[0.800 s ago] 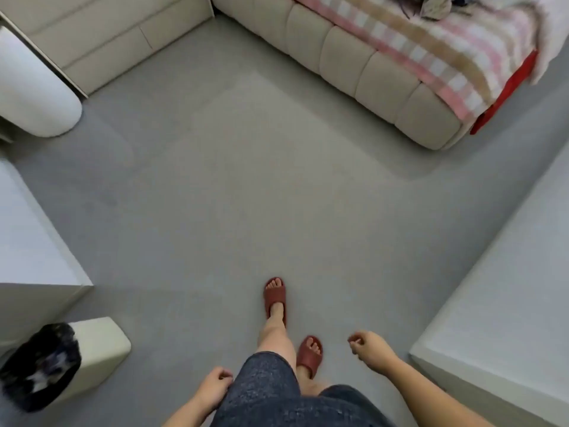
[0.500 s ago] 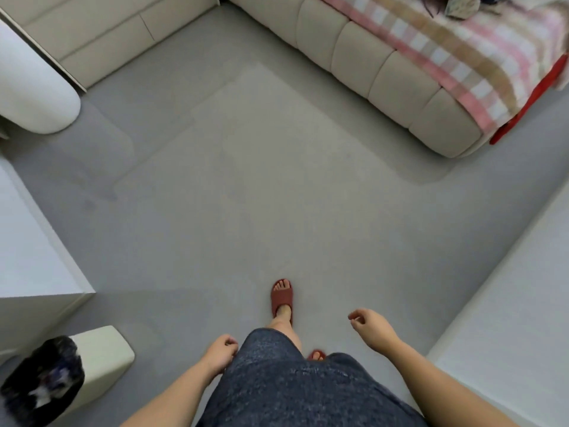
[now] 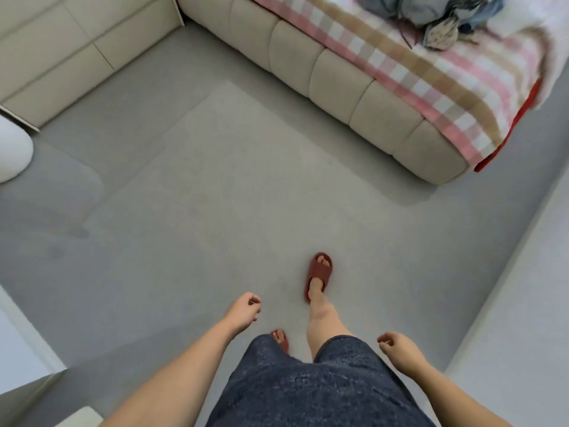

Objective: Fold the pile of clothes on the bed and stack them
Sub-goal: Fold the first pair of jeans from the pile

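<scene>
Clothes pile [image 3: 437,18] on bed [image 3: 354,84], far right, well ahead of feet.

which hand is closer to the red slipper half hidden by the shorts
Left. The left hand is just ahead and left of that slipper; the right hand hangs well off to its right.

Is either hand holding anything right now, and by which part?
Nothing is held. The left hand and right hand hang empty, both loosely curled; the pile of clothes lies on the bed, away from both.
</scene>
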Demonstrator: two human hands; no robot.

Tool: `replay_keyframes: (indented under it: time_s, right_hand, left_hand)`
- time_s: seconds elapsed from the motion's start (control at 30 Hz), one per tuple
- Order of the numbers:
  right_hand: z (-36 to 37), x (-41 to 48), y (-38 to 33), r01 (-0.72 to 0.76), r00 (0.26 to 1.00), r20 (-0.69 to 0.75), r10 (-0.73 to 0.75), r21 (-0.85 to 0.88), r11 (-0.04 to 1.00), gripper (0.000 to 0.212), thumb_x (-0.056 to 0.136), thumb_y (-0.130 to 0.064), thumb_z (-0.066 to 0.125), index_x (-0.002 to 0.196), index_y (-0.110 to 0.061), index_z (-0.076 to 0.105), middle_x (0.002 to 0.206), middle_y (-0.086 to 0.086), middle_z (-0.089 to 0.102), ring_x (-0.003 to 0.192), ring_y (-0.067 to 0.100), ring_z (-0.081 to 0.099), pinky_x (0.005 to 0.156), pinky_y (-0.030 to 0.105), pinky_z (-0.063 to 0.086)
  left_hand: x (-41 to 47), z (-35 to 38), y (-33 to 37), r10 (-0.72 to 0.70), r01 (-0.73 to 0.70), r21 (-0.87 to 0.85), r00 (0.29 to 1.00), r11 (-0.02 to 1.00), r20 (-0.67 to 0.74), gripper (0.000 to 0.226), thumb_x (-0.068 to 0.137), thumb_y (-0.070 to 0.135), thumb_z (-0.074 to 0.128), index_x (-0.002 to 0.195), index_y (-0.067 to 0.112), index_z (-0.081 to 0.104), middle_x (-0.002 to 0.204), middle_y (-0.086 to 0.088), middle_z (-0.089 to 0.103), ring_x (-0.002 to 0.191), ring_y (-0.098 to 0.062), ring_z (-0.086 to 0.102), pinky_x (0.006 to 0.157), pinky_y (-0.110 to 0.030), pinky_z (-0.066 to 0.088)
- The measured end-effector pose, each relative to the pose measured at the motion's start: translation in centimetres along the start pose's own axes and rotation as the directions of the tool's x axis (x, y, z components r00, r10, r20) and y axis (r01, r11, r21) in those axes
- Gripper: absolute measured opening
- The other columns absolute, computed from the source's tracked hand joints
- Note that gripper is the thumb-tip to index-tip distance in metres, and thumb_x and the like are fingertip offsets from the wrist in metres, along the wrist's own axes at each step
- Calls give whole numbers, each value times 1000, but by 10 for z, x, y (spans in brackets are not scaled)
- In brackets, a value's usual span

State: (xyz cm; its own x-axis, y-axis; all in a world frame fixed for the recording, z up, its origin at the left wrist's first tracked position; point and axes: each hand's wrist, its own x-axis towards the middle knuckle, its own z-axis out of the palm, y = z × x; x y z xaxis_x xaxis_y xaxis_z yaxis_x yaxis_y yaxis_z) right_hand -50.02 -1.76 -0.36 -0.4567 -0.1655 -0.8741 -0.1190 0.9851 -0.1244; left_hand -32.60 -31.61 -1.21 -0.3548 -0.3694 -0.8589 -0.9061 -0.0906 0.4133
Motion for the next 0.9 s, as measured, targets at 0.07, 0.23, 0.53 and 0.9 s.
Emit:
replay_keyframes:
  time_s: [0.07, 0.23, 0.53, 0.9]
  right_hand:
    - [-31, 24, -10, -6, 1000, 7, 6, 3, 1000, 25, 95, -19, 46, 115, -12, 60, 114, 7, 63, 105, 21, 58, 80, 22, 40]
    - [-121, 75, -47, -8, 999, 38, 9, -30, 1000, 26, 95, -20, 45, 115, -13, 59, 117, 6, 62, 106, 20, 57, 80, 22, 40]
    - [-250, 151, -196, 190, 982, 25, -188, -114, 975, 27, 95, -20, 44, 116, -13, 60, 118, 6, 63, 106, 21, 58, 86, 27, 44]
    - [-334, 228, -386, 276, 961, 14, -276, -25, 961, 26, 95, -20, 45, 116, -14, 59, 114, 5, 63, 102, 19, 58, 78, 23, 41]
  left_hand:
    - [23, -6, 31, 26, -26, 3, 1000, 1000, 1, 8, 90, 6, 47, 93, 12, 51, 91, -7, 57, 69, -18, 55, 51, -21, 35]
    - [61, -21, 99, -46, 45, -59, 999, 997, -12, 8, 90, 6, 47, 94, 12, 52, 90, -6, 56, 62, -11, 51, 48, -16, 37]
    - [105, -86, 167, -188, 172, -178, 979, 969, -80, 17, 92, 0, 44, 81, 11, 51, 71, -5, 51, 59, -13, 44, 42, -15, 35]
    - [225, -240, 278, -130, 128, -38, 988, 991, -82, 10, 91, 4, 43, 94, 7, 51, 91, -9, 54, 75, -20, 51, 46, -17, 32]
